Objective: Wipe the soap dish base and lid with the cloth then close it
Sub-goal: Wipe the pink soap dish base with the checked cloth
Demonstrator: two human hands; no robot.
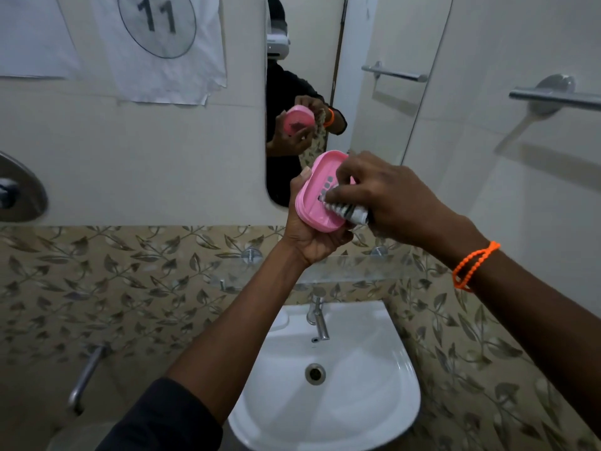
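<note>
Wiping inside of pink soap dish base (317, 193), drain holes visible just beside cloth. Base held up at chest level, above sink (325, 385), in front of mirror (357, 76). Left hand (309, 229) cups base from below, thumb on far rim, fingers wrapped under, tilted toward viewer so inside is reachable. Right hand (390, 196) pinches bunched striped cloth (346, 213), pressing it into tray. Lid not seen. Judgement: base wipe under way, lid and closing not yet done.

Bathroom, white washbasin (325, 402) with tap (318, 320), wall mirror (357, 76), towel rail (553, 97)
</note>
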